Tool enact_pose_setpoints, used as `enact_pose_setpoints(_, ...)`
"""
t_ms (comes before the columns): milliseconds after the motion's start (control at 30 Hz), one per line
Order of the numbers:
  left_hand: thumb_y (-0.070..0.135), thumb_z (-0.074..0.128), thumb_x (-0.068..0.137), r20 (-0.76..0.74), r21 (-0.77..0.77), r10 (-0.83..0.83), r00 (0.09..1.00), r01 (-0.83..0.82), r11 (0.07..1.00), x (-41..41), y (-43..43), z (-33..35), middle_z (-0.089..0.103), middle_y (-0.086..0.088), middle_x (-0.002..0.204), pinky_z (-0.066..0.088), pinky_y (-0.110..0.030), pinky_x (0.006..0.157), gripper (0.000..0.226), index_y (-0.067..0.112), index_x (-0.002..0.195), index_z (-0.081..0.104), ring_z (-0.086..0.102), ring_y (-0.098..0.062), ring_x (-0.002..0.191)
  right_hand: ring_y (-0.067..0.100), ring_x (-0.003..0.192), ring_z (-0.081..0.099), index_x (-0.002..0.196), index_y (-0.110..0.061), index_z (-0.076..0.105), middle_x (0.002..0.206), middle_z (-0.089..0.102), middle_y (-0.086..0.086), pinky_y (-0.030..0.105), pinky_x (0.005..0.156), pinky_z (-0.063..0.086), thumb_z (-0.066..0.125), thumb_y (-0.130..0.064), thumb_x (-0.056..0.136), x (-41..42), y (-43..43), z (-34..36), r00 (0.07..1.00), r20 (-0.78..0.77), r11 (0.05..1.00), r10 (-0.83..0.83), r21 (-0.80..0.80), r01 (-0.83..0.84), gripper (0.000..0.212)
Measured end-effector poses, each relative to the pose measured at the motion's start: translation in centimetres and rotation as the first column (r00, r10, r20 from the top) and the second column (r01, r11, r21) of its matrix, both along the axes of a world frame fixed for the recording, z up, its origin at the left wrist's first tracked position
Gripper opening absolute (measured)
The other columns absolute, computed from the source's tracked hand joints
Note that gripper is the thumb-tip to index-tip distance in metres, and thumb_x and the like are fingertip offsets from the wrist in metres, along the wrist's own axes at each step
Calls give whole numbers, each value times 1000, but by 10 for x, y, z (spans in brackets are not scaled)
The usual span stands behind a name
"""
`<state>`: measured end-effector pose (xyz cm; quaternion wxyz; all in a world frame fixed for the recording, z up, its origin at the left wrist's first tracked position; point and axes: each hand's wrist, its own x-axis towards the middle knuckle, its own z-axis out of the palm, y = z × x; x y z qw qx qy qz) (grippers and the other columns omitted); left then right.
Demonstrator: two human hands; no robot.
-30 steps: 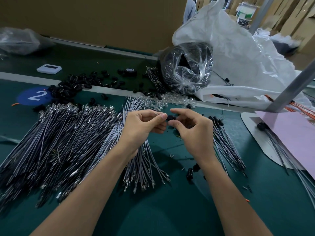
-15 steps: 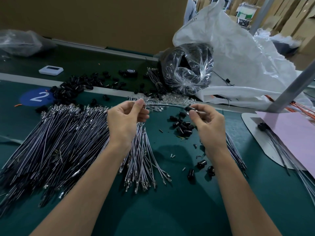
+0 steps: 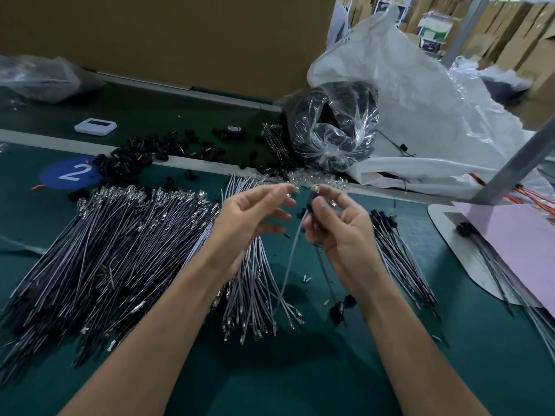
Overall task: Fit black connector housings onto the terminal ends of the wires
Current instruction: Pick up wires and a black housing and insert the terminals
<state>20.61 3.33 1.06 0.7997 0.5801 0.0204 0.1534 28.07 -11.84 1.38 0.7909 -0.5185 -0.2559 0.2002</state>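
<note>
The wire no longer runs stretched between the hands as it did half a second ago. The left hand (image 3: 249, 220) has let go, and its fingers are loosely spread and hold nothing. The right hand (image 3: 339, 232) pinches a black connector housing (image 3: 310, 202) between thumb and fingertips, and the grey wire (image 3: 292, 253) hangs down from it toward the green table (image 3: 300, 370). To the left lies the pile of bare wires (image 3: 120, 250). Just right lie the fitted wires (image 3: 399, 250), and at the far left the loose black housings (image 3: 126, 163).
</note>
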Motion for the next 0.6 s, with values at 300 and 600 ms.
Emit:
enact_pose_setpoints(300, 15, 75, 68, 13, -105, -96, 995, 97, 990, 5, -1, -7, 76, -4, 90, 57, -27, 78, 24, 15, 92, 79, 68, -13, 79, 23, 57, 60, 97, -7, 60, 67, 69, 7, 24, 48, 49, 71, -33, 75, -12, 12, -9, 995, 61, 990, -75, -113, 82, 36)
enact_pose_setpoints(600, 18, 69, 71, -16, -161, 32, 999, -34, 986, 6, -3, -6, 68, 9, 73, 46, -16, 62, 32, 12, 102, 71, 56, -2, 62, 12, 49, 56, 86, -1, 73, 68, 69, 3, 21, 46, 45, 70, -9, 87, -16, 13, -10, 972, 234, 943, -35, -316, 110, 8)
